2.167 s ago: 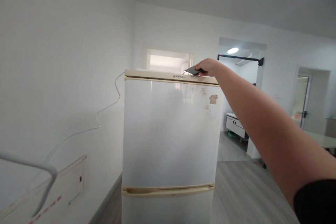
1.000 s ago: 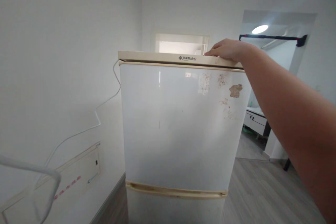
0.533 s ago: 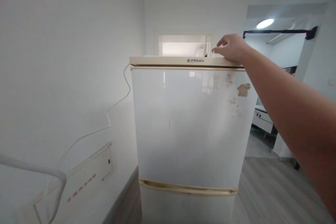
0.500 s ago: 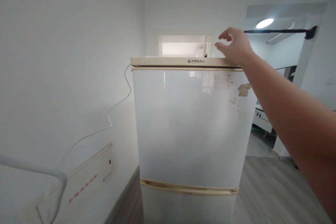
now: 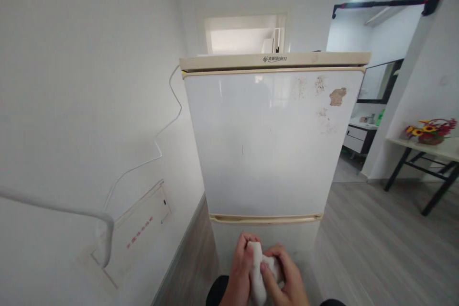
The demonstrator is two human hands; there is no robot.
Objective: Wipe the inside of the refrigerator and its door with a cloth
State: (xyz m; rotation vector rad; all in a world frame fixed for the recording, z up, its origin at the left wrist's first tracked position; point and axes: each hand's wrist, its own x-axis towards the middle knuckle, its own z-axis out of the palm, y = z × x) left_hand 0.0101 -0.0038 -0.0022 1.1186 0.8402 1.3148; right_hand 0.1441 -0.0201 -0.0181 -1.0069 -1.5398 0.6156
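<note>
Both hands are low in the head view, in front of the lower door of a white refrigerator. My left hand is closed around a bunched white cloth. From the other side, my right hand grips the same cloth, its thumb pressed on the folds. The refrigerator has a cream top edge and a cream handle strip between its doors. Brown stains and a peeled patch mark the upper right of its door. Both doors are shut.
A white cable runs down the left wall near a wall panel with red lettering. On the right, a table bears a flower basket. A doorway behind shows a washbasin cabinet under a dark bar.
My right hand has come down from above the refrigerator's top right corner to the white cloth. My left hand has come into view holding it. The view has tilted down and shifted right.
</note>
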